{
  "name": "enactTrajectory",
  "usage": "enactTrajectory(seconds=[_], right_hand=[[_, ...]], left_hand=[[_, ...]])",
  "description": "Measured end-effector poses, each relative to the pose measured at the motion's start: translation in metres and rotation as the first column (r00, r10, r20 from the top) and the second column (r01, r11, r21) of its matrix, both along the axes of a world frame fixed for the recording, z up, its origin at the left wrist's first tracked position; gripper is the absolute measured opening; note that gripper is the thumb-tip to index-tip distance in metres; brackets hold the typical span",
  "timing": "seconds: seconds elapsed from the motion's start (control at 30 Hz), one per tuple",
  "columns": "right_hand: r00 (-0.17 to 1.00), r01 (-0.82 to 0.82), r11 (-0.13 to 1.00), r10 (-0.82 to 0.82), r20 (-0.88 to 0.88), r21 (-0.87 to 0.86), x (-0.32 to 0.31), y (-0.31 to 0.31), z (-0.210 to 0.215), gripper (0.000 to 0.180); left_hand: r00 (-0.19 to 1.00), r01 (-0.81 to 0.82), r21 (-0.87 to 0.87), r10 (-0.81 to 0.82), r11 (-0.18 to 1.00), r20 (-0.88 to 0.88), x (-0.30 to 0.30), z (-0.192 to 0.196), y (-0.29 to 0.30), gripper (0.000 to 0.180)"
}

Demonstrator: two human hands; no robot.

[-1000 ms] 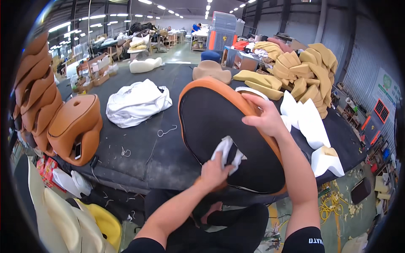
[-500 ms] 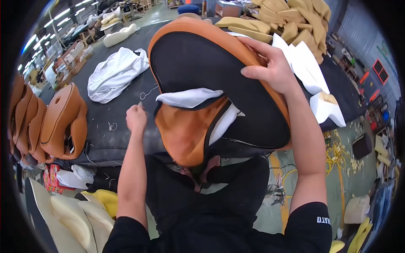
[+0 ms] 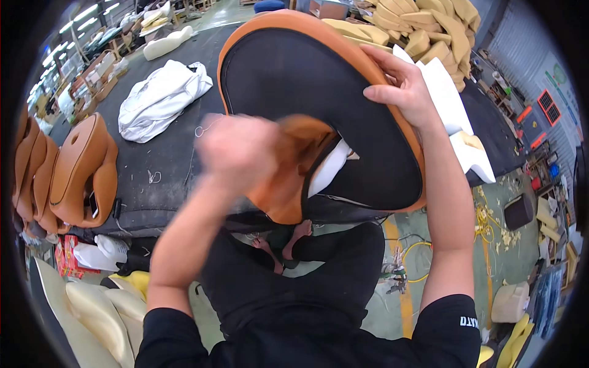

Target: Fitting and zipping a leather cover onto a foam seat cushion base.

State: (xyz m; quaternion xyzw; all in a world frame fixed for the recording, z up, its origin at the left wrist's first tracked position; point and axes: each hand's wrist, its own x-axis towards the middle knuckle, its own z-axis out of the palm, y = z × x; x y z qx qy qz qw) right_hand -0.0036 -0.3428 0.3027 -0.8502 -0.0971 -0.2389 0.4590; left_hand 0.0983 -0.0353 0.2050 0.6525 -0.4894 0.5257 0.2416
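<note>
An orange-brown upholstered seat (image 3: pixel 319 80) stands tilted up on the black-covered table, its black underside facing me. A loose orange-brown flap (image 3: pixel 276 199) hangs from its lower opening, where white lining (image 3: pixel 331 168) shows. My right hand (image 3: pixel 402 86) grips the seat's right rim, thumb on the black underside and fingers over the leather edge. Smeared by motion, my left hand (image 3: pixel 239 147) is in front of the seat's left side, over the opening. Its fingers cannot be made out, nor whether they hold anything. A thin string with a loop (image 3: pixel 199 130) shows beside it.
White crumpled fabric (image 3: pixel 162 101) lies on the table (image 3: pixel 156 199) at the left. Several orange-brown upholstered pieces (image 3: pixel 86 172) stand at the far left. White pieces (image 3: pixel 445 104) and a pile of tan foam (image 3: pixel 423 30) are at the right. Yellow cable (image 3: pixel 485 224) lies on the floor.
My left hand has moved right and up from beside the seat to in front of its opening. The seat has shifted slightly upward in view, with my right hand still gripping its rim.
</note>
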Motion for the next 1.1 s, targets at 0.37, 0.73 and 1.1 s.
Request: enactTrajectory(seconds=[0.37, 0.73, 1.1], right_hand=[[0.996, 0.020, 0.975, 0.000, 0.091, -0.222, 0.059, 0.052, 0.008, 0.073], [0.986, -0.157, 0.977, 0.164, 0.037, -0.144, 0.087, 0.076, 0.019, 0.076], [0.990, -0.141, 0.982, 0.138, -0.032, -0.126, 0.077, 0.069, 0.016, 0.074]], left_hand=[[0.916, 0.031, -0.092, -0.065, 0.995, -0.396, -0.086, -0.048, -0.040, 0.062], [0.821, 0.231, -0.018, -0.205, 0.973, -0.532, -0.105, -0.048, -0.046, 0.015], [0.097, 0.071, -0.349, -0.355, 0.934, -0.930, -0.011, -0.078, 0.001, 0.051]])
